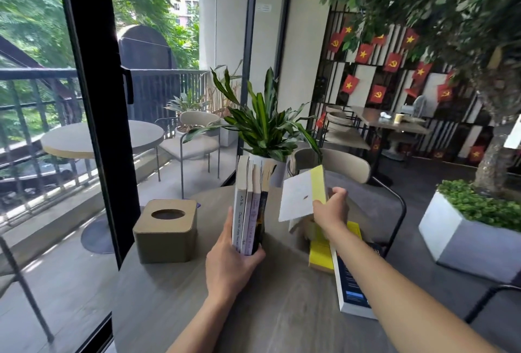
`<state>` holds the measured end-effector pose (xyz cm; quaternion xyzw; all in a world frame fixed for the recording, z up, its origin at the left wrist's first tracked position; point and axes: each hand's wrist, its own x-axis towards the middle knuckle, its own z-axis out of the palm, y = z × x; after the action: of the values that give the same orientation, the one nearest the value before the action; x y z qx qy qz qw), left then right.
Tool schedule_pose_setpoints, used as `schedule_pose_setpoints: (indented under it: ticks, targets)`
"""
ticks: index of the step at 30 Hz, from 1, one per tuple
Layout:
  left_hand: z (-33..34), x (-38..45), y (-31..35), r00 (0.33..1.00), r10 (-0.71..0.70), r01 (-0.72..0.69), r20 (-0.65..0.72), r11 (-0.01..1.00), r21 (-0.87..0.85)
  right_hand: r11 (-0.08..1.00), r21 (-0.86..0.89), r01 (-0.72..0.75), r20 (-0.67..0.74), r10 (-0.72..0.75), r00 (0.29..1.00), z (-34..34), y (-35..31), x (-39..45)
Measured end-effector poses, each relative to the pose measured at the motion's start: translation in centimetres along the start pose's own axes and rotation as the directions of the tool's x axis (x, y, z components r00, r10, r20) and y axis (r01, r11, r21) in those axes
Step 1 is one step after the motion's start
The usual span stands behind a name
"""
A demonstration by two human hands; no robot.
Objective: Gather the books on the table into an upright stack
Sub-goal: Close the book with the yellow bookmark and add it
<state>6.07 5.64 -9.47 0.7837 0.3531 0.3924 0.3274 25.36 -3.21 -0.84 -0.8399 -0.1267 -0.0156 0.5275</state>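
your left hand point(229, 264) clamped the upright row of four slim paperback books point(251, 211) right of the tan tissue box point(166, 230), while right fingers point(337, 197) pinched a light, floppy white-and-yellow book point(303, 196) by its edge, likely needing firmer spine support.

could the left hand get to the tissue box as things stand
Probably not yet: the left hand is gripping the upright books. The tissue box sits just beside it with nothing between.
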Motion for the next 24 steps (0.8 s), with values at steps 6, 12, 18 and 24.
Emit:
schedule_pose_setpoints:
  ticks: [6, 12, 18, 24]
  targets:
    - [0.0, 0.0, -0.1, 1.0, -0.017, 0.017, -0.008, 1.0, -0.011, 0.935, 0.341, 0.096, -0.158, -0.043, 0.986, -0.9, 1.0, -3.0]
    - [0.0, 0.0, 0.0, 1.0, -0.023, 0.023, -0.003, 0.999, -0.031, 0.988, 0.133, 0.072, 0.108, -0.087, 0.99, 1.3, 3.4, -6.5]
    - [-0.5, -0.8, 0.0, 0.999, -0.017, 0.02, 0.03, 0.993, -0.115, 0.962, 0.017, 0.271, 0.336, -0.261, 0.905, 2.8, 4.6, -9.5]
    - [-1.5, -1.8, -0.4, 0.993, 0.05, -0.029, 0.106, 0.98, -0.198, 0.938, 0.013, 0.345, 0.49, -0.307, 0.816, 2.3, 4.5, -10.3]
